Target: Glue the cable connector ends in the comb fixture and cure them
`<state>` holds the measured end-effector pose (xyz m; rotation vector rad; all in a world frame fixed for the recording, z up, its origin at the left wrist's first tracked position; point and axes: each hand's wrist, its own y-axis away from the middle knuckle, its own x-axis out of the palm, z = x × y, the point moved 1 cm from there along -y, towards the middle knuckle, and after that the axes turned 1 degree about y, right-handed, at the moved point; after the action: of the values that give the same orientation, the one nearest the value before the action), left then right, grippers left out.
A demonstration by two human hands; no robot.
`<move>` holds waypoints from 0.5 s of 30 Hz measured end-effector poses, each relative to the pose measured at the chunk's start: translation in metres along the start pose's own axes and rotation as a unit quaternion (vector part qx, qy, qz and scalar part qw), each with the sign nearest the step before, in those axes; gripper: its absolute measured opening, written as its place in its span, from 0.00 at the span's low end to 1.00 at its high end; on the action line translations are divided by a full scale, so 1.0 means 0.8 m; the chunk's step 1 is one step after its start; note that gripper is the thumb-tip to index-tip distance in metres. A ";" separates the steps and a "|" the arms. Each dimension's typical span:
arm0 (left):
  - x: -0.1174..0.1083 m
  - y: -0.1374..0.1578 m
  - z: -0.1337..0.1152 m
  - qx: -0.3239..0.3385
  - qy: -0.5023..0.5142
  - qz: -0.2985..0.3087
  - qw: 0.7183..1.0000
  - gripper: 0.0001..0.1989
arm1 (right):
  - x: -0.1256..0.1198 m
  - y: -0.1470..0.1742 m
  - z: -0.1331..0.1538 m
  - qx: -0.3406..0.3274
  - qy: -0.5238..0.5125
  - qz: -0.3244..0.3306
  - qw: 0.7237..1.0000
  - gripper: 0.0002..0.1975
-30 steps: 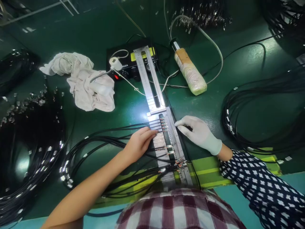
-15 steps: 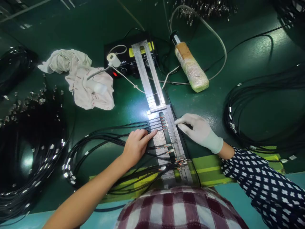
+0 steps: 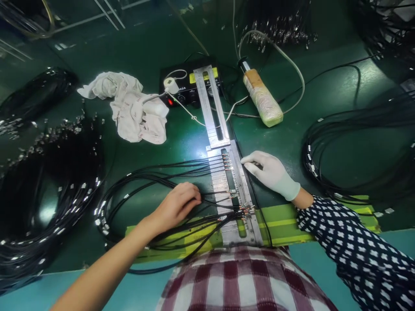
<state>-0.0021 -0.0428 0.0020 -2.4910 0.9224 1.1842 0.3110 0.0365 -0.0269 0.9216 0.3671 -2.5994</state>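
A slotted metal jig (image 3: 218,183) lies on the bench in front of me, with several black cables (image 3: 181,165) laid across it. Their small metal-tipped ends sit along the slot, and more are bunched near the jig's lower end. My left hand (image 3: 177,202) is bare and left of the jig. Its fingers are curled and closed on a black cable, though the fingertips partly hide the grip. My right hand (image 3: 272,176), in a white glove, is at the jig's right edge. Its thumb and forefinger are stretched out and slightly apart, with no object visible between them.
Behind the jig stands a black control box (image 3: 181,93) with a red light. A wrapped handle tool (image 3: 263,97) lies right of it, a crumpled white cloth (image 3: 125,103) left. Cable coils (image 3: 309,160) flank both sides. Yellow-green tape (image 3: 282,222) lines the near edge.
My left hand has drawn back left and down from the jig, and its pointing forefinger has curled in. My right hand stays by the jig's edge. The camera view has shifted slightly.
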 end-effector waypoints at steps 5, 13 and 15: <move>-0.005 -0.001 0.006 -0.008 -0.044 0.025 0.999 0.03 | 0.000 -0.001 0.000 -0.004 0.004 0.000 1.000 0.09; -0.022 0.009 -0.003 0.129 -0.199 -0.084 0.968 0.09 | 0.000 0.001 0.000 -0.007 0.000 0.001 1.000 0.09; -0.034 0.015 -0.003 0.136 -0.217 -0.116 0.960 0.11 | 0.000 0.001 -0.001 -0.005 0.000 0.002 1.000 0.09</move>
<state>-0.0210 -0.0407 0.0251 -1.9480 0.6067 1.3407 0.3113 0.0362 -0.0274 0.9173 0.3772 -2.5909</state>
